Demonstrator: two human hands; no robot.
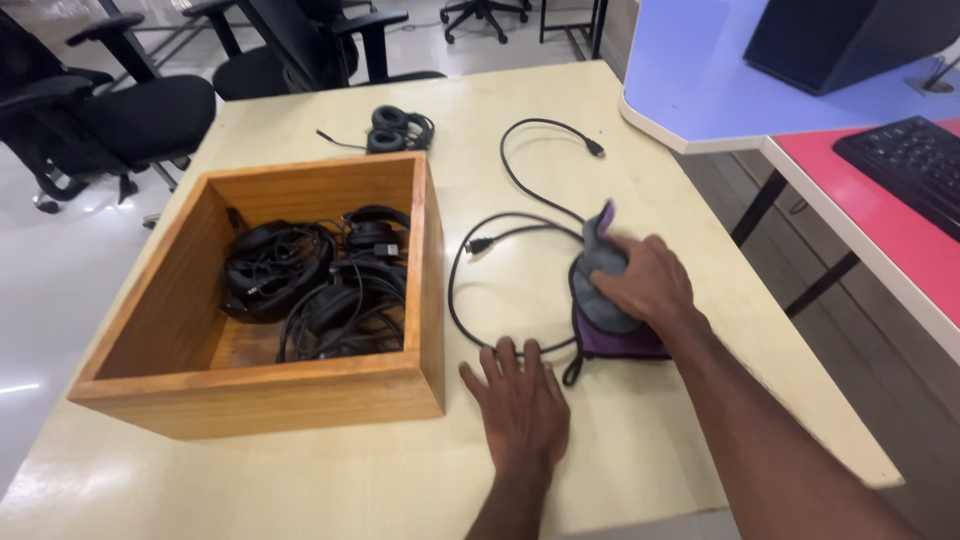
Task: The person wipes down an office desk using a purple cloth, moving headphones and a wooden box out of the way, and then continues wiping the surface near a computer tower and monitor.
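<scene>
Resting flat on the tabletop (620, 440), nearest the camera: left hand (518, 400), fingers spread apart, gripping nothing, tips touching a loop of black cable (455, 290). Sitting further left: one wooden box (255, 395), already holding a tangle of black headsets (315, 285), too knotted for counting. Lying beyond the box: one more headset (398, 128), not yet boxed. Trailing to the right: two loose cable ends. Pressing down on one grey-and-purple pouch (605, 310): right hand (645, 282), fingers curled together over the fabric.
</scene>
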